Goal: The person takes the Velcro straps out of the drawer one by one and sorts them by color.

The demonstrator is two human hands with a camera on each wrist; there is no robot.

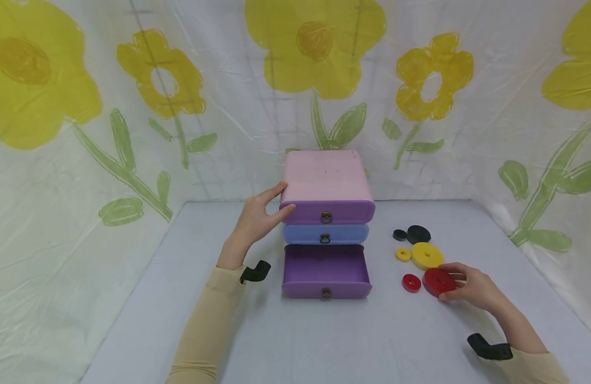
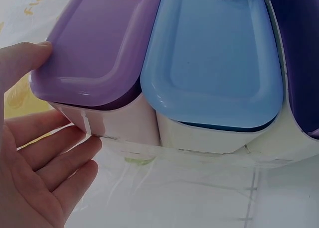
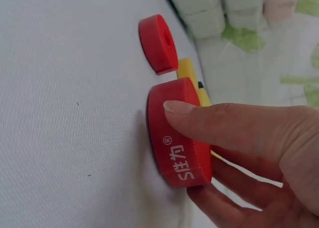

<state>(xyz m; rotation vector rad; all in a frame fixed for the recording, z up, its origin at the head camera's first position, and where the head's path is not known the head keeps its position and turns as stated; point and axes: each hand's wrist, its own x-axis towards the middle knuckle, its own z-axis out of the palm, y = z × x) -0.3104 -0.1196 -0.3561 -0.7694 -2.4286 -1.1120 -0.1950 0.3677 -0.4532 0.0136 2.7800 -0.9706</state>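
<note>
A small drawer cabinet [image 1: 327, 176] has a pink top, a purple upper drawer [image 1: 300, 213] and a blue middle drawer [image 1: 302, 233], both pushed in. Its purple bottom drawer [image 1: 326, 266] is pulled out and bare inside. My left hand [image 1: 254, 221] rests on the cabinet's left side; its thumb [image 2: 27, 61] touches the upper drawer's front edge, fingers fairly straight along the side. On the right, my right hand [image 1: 475, 288] pinches a large red tape roll [image 3: 174, 138] with white lettering between thumb and fingers. A smaller red roll [image 1: 411, 283] lies beside it.
Behind the red rolls lie a large yellow roll [image 1: 427, 256] and a small yellow roll [image 1: 403, 254]. Farther back are a large black roll [image 1: 418, 234] and a small black one [image 1: 399, 235]. A flower-printed curtain [image 1: 228, 106] hangs behind the white table [image 1: 324, 341].
</note>
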